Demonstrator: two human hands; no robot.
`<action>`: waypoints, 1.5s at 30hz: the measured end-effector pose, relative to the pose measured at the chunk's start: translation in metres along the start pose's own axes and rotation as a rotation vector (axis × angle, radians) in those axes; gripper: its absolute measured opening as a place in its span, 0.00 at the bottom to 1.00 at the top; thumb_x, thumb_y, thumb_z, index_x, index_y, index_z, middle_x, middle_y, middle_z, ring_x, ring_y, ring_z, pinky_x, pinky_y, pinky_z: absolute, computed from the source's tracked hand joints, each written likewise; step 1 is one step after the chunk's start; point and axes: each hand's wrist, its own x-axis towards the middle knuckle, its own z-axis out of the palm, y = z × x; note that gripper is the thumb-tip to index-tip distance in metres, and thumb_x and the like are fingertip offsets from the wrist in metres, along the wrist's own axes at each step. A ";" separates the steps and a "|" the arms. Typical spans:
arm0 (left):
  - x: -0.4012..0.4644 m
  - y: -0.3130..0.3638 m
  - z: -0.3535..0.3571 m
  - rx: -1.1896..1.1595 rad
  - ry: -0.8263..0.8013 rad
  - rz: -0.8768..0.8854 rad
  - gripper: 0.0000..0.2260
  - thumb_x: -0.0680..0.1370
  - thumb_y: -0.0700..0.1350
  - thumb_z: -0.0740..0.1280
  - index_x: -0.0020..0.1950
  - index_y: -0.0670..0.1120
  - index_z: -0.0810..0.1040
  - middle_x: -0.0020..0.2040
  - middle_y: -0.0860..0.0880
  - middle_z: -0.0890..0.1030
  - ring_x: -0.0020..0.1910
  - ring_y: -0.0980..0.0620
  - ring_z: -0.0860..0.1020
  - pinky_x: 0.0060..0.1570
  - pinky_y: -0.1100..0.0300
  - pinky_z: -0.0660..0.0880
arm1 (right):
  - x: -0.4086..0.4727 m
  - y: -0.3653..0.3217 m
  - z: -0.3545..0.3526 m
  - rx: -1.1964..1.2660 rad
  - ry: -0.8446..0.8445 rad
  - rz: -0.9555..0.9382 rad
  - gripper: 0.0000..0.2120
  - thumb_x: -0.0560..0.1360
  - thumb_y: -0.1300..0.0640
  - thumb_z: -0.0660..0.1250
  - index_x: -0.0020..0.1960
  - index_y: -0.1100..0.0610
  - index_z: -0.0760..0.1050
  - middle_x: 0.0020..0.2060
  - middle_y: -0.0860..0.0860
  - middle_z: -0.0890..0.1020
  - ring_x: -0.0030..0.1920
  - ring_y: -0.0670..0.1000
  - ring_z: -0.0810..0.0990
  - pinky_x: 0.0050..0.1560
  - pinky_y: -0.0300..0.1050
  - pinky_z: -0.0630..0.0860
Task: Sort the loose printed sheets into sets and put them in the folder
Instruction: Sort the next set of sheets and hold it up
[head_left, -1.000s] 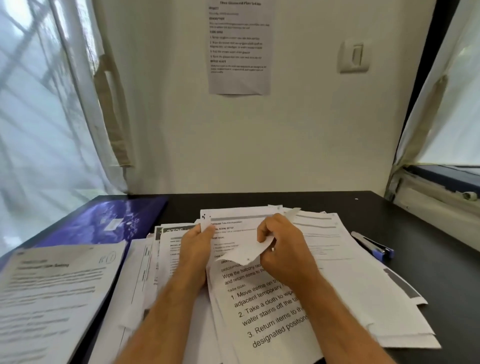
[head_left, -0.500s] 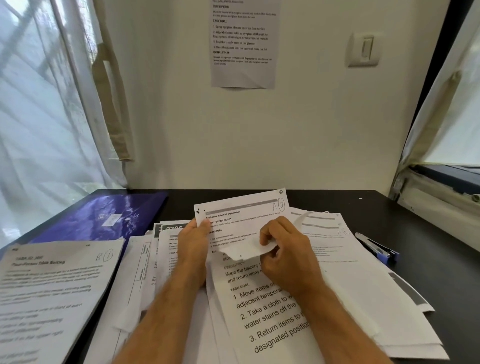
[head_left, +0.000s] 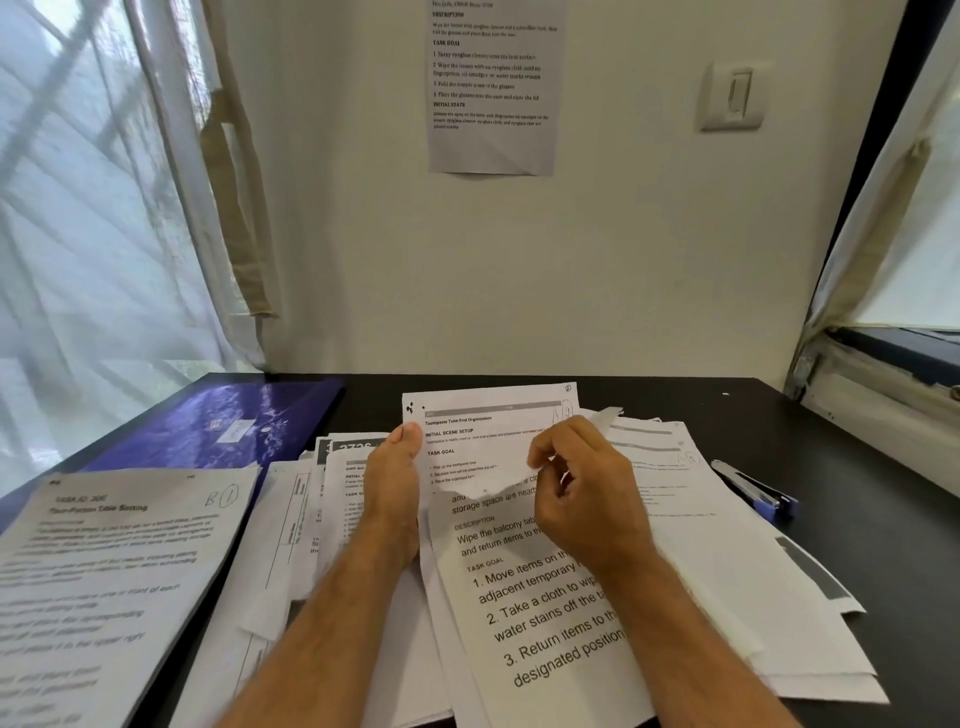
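Observation:
A torn printed sheet (head_left: 480, 436) headed "Toothpaste Tube End Organization" is raised over the paper pile (head_left: 550, 597) in the middle of the black table (head_left: 857, 519). My left hand (head_left: 392, 483) pinches its left edge with the thumb on top. My right hand (head_left: 587, 493) has curled fingers at the sheet's torn right side. A blue folder (head_left: 218, 426) lies shut at the back left. One sheet marked "B 1" (head_left: 104, 571) lies apart at the near left.
A blue and white pen (head_left: 753, 491) lies on the table right of the pile. A wall with a taped notice (head_left: 493, 88) rises behind the table. Curtained windows stand at left and right.
The torn sheet has been lifted and turned more upright, showing its heading. Both hands stay at its edges. The camera has tilted slightly up.

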 end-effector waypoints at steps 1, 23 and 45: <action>-0.001 0.000 0.000 -0.007 0.009 -0.005 0.11 0.84 0.49 0.59 0.50 0.51 0.81 0.45 0.48 0.87 0.46 0.44 0.85 0.52 0.40 0.81 | 0.001 0.000 -0.001 0.010 0.024 -0.015 0.11 0.69 0.70 0.64 0.42 0.54 0.73 0.42 0.44 0.75 0.35 0.45 0.74 0.28 0.41 0.74; -0.016 0.004 -0.008 0.208 -0.547 0.106 0.23 0.75 0.51 0.62 0.54 0.33 0.82 0.54 0.33 0.83 0.54 0.33 0.80 0.58 0.42 0.75 | 0.000 0.001 0.000 -0.008 0.007 0.169 0.10 0.71 0.66 0.74 0.50 0.56 0.79 0.56 0.49 0.71 0.48 0.49 0.80 0.41 0.26 0.77; 0.028 0.002 -0.047 1.551 0.164 0.025 0.50 0.66 0.71 0.73 0.79 0.50 0.55 0.76 0.44 0.65 0.74 0.41 0.63 0.70 0.41 0.60 | -0.007 0.003 -0.002 0.112 -0.247 0.312 0.10 0.69 0.70 0.71 0.40 0.56 0.77 0.38 0.46 0.80 0.36 0.43 0.77 0.33 0.32 0.74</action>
